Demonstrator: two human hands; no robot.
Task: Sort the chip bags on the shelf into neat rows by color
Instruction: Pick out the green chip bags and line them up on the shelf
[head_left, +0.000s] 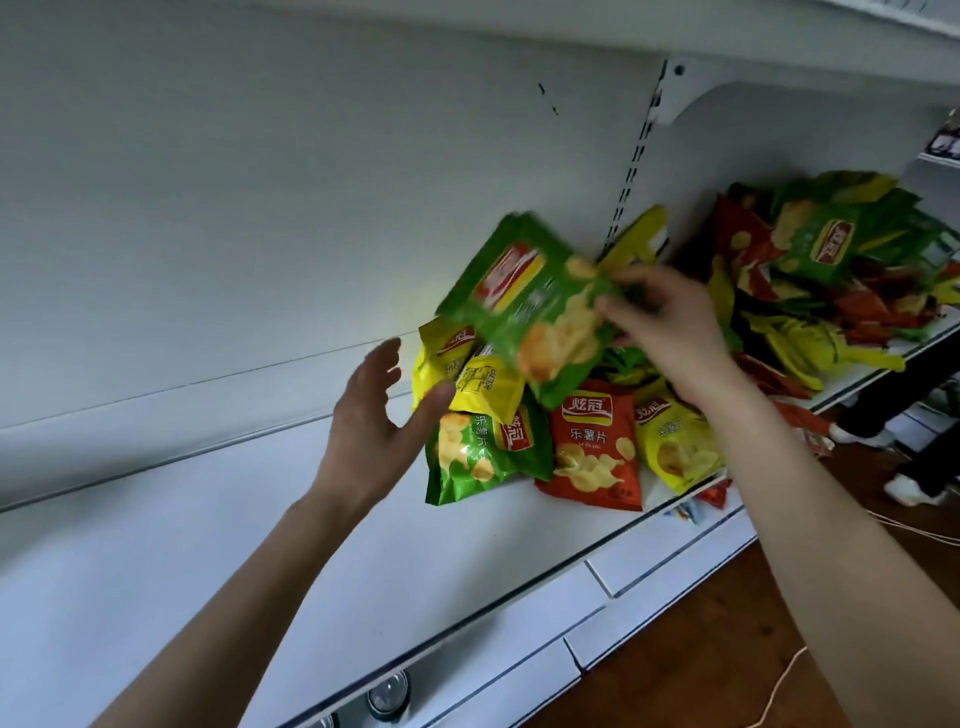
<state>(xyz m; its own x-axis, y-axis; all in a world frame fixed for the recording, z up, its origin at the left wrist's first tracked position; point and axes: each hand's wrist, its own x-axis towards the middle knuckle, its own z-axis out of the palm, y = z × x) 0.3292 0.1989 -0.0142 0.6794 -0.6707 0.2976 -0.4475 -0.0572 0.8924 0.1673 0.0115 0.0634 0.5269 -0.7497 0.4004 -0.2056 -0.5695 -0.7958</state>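
Here, green chip bag (524, 306) pinched at its right edge by right hand (670, 322), raised above mixed pile (592, 447); top tilted up-left, toward left hand (374, 431) (fingers spread, holding nothing, nearer bare shelf (208, 545)).

glossy plastic chip bags (524, 306), matt shelf (260, 519)
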